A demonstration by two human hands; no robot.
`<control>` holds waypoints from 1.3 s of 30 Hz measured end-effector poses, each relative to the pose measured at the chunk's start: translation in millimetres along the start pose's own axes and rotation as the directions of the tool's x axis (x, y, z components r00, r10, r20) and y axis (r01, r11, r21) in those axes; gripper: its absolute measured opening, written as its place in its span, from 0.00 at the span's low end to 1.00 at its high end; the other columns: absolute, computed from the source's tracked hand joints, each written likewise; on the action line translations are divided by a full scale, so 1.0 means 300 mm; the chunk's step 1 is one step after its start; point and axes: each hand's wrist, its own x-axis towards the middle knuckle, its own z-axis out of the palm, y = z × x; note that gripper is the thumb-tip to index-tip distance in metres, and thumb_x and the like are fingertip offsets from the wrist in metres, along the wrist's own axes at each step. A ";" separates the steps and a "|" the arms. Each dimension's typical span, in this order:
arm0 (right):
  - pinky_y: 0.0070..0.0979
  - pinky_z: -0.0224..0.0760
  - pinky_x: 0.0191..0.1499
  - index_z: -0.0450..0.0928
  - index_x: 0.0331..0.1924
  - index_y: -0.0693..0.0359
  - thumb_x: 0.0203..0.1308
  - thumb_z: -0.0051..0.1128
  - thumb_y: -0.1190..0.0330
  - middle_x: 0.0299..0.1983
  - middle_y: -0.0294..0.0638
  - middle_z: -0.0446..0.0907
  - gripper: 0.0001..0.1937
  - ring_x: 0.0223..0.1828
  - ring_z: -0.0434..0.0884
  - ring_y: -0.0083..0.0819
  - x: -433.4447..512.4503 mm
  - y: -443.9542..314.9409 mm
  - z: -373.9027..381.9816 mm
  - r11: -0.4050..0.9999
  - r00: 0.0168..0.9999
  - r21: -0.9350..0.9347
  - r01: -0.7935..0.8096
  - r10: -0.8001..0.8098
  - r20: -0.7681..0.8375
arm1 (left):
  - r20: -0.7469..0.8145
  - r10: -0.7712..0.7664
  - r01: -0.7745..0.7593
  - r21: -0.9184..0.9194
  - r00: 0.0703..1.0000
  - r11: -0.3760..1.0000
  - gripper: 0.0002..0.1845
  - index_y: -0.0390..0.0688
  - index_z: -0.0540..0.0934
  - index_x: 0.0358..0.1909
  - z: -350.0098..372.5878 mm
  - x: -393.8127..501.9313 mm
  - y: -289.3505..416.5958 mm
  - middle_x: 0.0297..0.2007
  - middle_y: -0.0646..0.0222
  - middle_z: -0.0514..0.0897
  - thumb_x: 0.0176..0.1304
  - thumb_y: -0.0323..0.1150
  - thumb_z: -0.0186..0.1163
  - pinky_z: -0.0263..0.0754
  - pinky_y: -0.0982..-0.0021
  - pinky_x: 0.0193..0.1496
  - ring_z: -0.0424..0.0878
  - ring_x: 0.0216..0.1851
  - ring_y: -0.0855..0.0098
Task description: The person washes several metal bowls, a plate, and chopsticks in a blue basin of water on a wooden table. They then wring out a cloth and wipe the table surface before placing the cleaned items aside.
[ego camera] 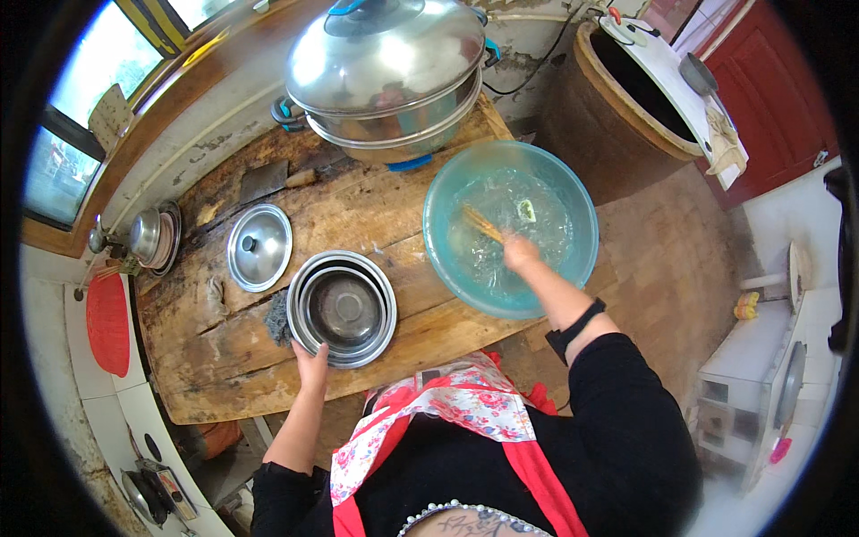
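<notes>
My right hand [521, 254] grips a bunch of wooden chopsticks [484, 224] over a teal plastic basin [588, 235]. Water [493, 265] stands in the basin, and a small pale green-and-white object [526, 211] lies beyond the chopsticks. At the near-left edge of some nested metal bowls [388, 327], my left hand [311, 362] has its thumb over the rim, its other fingers partly hidden. The bowls rest on a worn wooden table [268, 356]. Against their left side sits a grey scouring pad [277, 318].
A metal lid [260, 258] and a cleaver [264, 181] lie on the table's left half. A large lidded steamer pot [392, 67] occupies its far end. More stacked bowls [145, 235] stand at the far left. Past the table's far right is a big brown earthenware vat [570, 127].
</notes>
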 end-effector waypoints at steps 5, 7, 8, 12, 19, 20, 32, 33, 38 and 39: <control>0.21 0.64 0.31 0.72 0.44 0.57 0.63 0.43 0.68 0.24 0.32 0.68 0.09 0.25 0.66 0.20 -0.064 0.004 -0.126 0.645 0.899 0.739 0.196 -0.418 0.126 | 0.391 0.578 -0.678 0.192 0.716 0.710 0.31 0.38 0.54 0.63 0.181 -0.046 0.285 0.58 0.53 0.64 0.58 0.25 0.53 0.59 0.67 0.59 0.64 0.59 0.64; 0.20 0.63 0.30 0.70 0.46 0.58 0.64 0.41 0.65 0.25 0.29 0.66 0.11 0.25 0.65 0.19 -0.101 -0.012 -0.164 0.528 0.773 0.832 0.169 -0.595 0.220 | 0.686 0.339 -0.513 0.058 0.643 0.856 0.29 0.38 0.56 0.62 0.349 -0.069 0.406 0.57 0.55 0.67 0.59 0.26 0.52 0.60 0.69 0.59 0.65 0.59 0.67; 0.20 0.63 0.30 0.71 0.45 0.57 0.64 0.41 0.64 0.25 0.29 0.66 0.11 0.26 0.65 0.18 -0.120 -0.022 -0.179 0.537 0.771 0.828 0.160 -0.592 0.235 | 0.713 0.374 -0.472 -0.069 0.593 0.879 0.26 0.38 0.59 0.60 0.444 -0.101 0.444 0.56 0.56 0.68 0.60 0.27 0.52 0.62 0.69 0.58 0.66 0.57 0.67; 0.18 0.63 0.32 0.71 0.46 0.55 0.64 0.41 0.61 0.26 0.28 0.68 0.12 0.29 0.67 0.17 -0.181 -0.062 -0.224 0.595 0.625 0.795 0.119 -0.667 0.405 | 0.678 0.469 -0.152 -0.473 0.566 0.868 0.15 0.35 0.72 0.48 0.733 -0.177 0.546 0.50 0.58 0.74 0.63 0.32 0.49 0.65 0.68 0.55 0.73 0.50 0.66; 0.31 0.65 0.52 0.68 0.52 0.56 0.60 0.47 0.59 0.44 0.44 0.72 0.18 0.47 0.71 0.37 -0.125 0.039 -0.240 0.678 0.646 0.560 0.477 -0.702 0.299 | 0.835 0.478 -0.275 -0.409 0.271 0.870 0.22 0.39 0.69 0.22 0.933 -0.180 0.492 0.22 0.65 0.75 0.65 0.48 0.44 0.70 0.60 0.49 0.75 0.30 0.71; 0.32 0.65 0.53 0.68 0.53 0.56 0.59 0.48 0.59 0.45 0.45 0.72 0.19 0.48 0.71 0.38 -0.088 0.088 -0.245 0.679 0.675 0.531 0.508 -0.696 0.245 | 0.792 0.474 -0.264 -0.398 0.385 0.879 0.24 0.40 0.66 0.18 0.938 -0.164 0.484 0.19 0.68 0.71 0.65 0.49 0.42 0.71 0.59 0.48 0.73 0.27 0.71; 0.41 0.69 0.46 0.64 0.52 0.67 0.59 0.33 0.71 0.47 0.60 0.70 0.18 0.42 0.75 0.53 0.112 0.182 -0.057 0.963 0.969 0.156 0.222 -0.235 0.073 | 0.660 0.537 -0.338 -0.418 0.525 0.843 0.10 0.39 0.66 0.33 0.996 -0.182 0.569 0.20 0.73 0.67 0.67 0.35 0.43 0.74 0.71 0.37 0.67 0.21 0.79; 0.41 0.69 0.45 0.67 0.50 0.68 0.59 0.33 0.70 0.45 0.60 0.72 0.17 0.41 0.76 0.52 0.121 0.191 -0.066 0.961 0.970 0.146 0.237 -0.242 0.019 | 0.648 0.561 -0.332 -0.453 0.514 0.827 0.08 0.40 0.66 0.35 0.995 -0.188 0.570 0.20 0.73 0.67 0.67 0.34 0.43 0.74 0.70 0.38 0.67 0.21 0.79; 0.40 0.71 0.43 0.77 0.33 0.66 0.55 0.35 0.71 0.35 0.57 0.77 0.14 0.38 0.78 0.48 0.117 0.220 -0.104 0.978 0.972 0.033 0.204 -0.206 0.115 | 0.651 0.550 -0.325 -0.444 0.523 0.835 0.13 0.42 0.64 0.30 0.989 -0.171 0.556 0.19 0.74 0.62 0.69 0.39 0.38 0.68 0.72 0.34 0.60 0.20 0.80; 0.40 0.71 0.42 0.77 0.31 0.67 0.55 0.36 0.71 0.33 0.57 0.77 0.14 0.37 0.78 0.49 0.112 0.220 -0.107 0.975 0.978 0.082 0.206 -0.208 0.011 | 0.668 0.545 -0.308 -0.451 0.506 0.838 0.16 0.42 0.63 0.27 0.988 -0.162 0.554 0.18 0.74 0.61 0.69 0.41 0.37 0.67 0.72 0.32 0.59 0.19 0.79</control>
